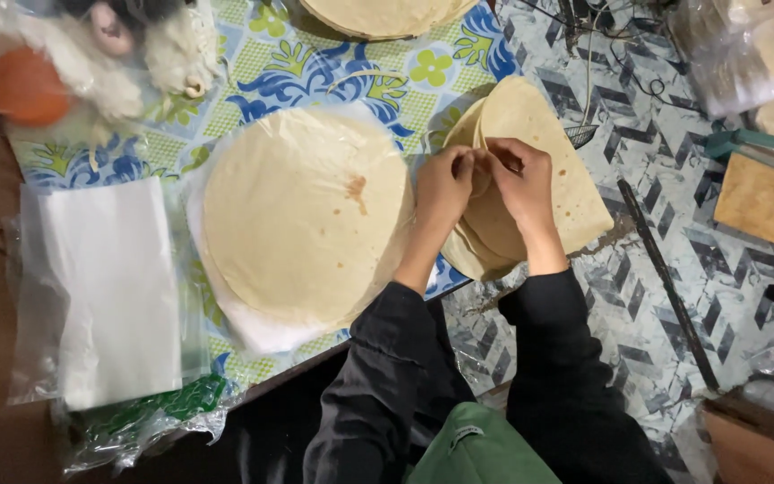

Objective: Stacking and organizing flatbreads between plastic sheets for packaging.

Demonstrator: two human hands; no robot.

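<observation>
My left hand (443, 184) and my right hand (521, 179) meet over a stack of folded flatbreads (575, 202) hanging off the table's right edge. Both pinch the edge of one flatbread, fingertips almost touching. Just left of my hands a large round flatbread pile (306, 215) lies flat on a clear plastic sheet. Black sleeves cover both forearms.
A flowered blue-green tablecloth (288, 58) covers the table. A pack of white sheets in plastic (109, 287) lies at the left. More flatbreads (387, 13) sit at the top. A brown square pad (759, 197), a dark rod (669, 282) and bags lie on the patterned floor at right.
</observation>
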